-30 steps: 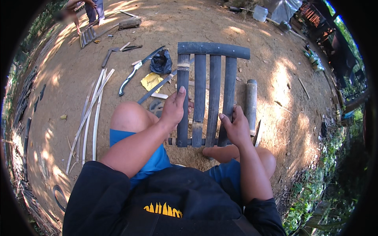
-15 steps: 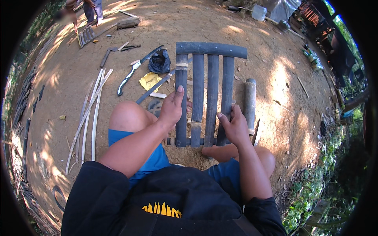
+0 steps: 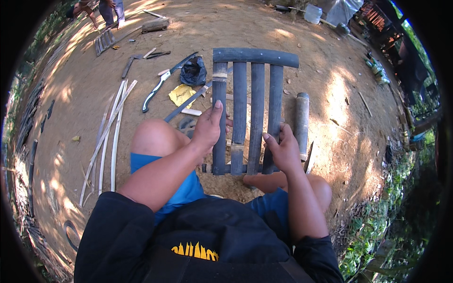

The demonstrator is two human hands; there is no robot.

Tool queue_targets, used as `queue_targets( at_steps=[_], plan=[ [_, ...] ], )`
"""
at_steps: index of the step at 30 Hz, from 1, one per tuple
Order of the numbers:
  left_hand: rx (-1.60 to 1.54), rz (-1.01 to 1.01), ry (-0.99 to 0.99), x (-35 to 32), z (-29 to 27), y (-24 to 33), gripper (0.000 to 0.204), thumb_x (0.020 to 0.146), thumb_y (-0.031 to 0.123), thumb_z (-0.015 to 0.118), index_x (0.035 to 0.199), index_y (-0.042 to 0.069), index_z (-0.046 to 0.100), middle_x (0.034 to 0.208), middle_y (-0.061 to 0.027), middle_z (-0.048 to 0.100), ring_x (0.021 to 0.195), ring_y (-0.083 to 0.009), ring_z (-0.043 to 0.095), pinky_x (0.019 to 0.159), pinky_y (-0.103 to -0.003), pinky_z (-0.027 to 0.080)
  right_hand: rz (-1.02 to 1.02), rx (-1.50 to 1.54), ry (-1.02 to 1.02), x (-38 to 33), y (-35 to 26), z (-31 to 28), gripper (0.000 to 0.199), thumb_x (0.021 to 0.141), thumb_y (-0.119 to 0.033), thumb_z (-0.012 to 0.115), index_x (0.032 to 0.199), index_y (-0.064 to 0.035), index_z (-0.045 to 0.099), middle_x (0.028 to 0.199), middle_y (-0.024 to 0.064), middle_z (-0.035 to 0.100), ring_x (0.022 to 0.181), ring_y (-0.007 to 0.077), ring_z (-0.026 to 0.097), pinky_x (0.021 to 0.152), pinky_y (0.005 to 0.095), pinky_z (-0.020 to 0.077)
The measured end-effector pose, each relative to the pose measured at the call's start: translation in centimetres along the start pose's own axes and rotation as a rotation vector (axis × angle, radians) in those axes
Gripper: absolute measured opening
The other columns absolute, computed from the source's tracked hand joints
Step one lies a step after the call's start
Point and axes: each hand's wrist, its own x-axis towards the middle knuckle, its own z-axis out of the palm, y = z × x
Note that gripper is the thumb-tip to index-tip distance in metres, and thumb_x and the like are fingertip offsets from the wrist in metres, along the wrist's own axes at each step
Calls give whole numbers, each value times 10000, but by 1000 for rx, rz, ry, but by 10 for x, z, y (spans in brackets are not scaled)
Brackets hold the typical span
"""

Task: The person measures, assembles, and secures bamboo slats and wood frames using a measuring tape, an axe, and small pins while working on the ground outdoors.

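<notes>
Gripping the leftmost slat of a dark bamboo frame (image 3: pixel 250 101), the left hand (image 3: pixel 210 129) is curled around it from the outer side, thumb stretched up along the slat's face and the other fingers wrapped behind, out of sight. The right hand (image 3: pixel 283 151) is closed loosely on the rightmost slat lower down, index finger lifted and pointing up along the wood, thumb on the outer edge. The frame lies on the bare earth in front of the person's knees: four upright slats joined by a thick crossbar at the far end and a thin rod near the hands. Just beside its right edge lies a separate bamboo tube (image 3: pixel 302 120), close to the frame, though whether it touches cannot be told. Left of the frame, near the left knee, a long blade (image 3: pixel 186 104) crosses a yellow scrap (image 3: pixel 181 94), with a dark bag (image 3: pixel 193 71) beyond it and a white-handled saw (image 3: pixel 160 87) further left. Pale split strips (image 3: pixel 111 129) lie well apart on the ground to the left
</notes>
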Motion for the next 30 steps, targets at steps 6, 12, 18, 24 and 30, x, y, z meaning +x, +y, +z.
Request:
queue_targets(
  at_steps=[6, 12, 18, 24, 30],
  plan=[
    [191, -97, -185, -6, -5, 9, 556, 1081, 519, 488, 1162, -20, 594, 953, -108, 726, 813, -131, 653, 743, -315, 539, 105, 496, 31, -8, 12, 4, 156, 1031, -157, 640, 1096, -63, 535, 843, 14, 604, 733, 82, 587, 658, 249, 518],
    [1152, 393, -693, -64, -48, 89, 853, 984, 519, 637, 1556, -46, 352, 1487, -292, 516, 1363, -432, 527, 1137, -449, 431, 176, 567, 143, -5, 28, -22, 115, 1064, -178, 584, 1116, -87, 539, 841, 4, 595, 668, 68, 557, 579, 220, 475],
    [240, 14, -603, -35, -155, 133, 766, 980, 400, 693, 1533, -43, 401, 1458, -213, 574, 1318, -264, 577, 1086, -416, 488, 349, 434, 244, 0, 64, -11, 128, 1088, -205, 532, 1135, -86, 534, 855, 1, 583, 699, 64, 554, 581, 228, 479],
    [451, -83, 323, 104, -275, 8, 555, 1023, 342, 644, 1405, -48, 548, 1212, -153, 702, 1088, -208, 674, 982, -339, 512, 490, 230, 184, 11, 137, -12, 114, 1082, -226, 548, 1088, -115, 523, 787, -21, 533, 610, 72, 508, 512, 237, 427],
    [822, -523, 275, 193, -380, -98, 627, 952, 468, 694, 1383, 21, 604, 1236, -163, 705, 1140, -254, 675, 1007, -360, 498, 641, 155, 153, 35, 160, 1, 125, 1079, -207, 547, 1017, -112, 495, 695, -35, 469, 517, 60, 422, 450, 243, 375]
  ],
)
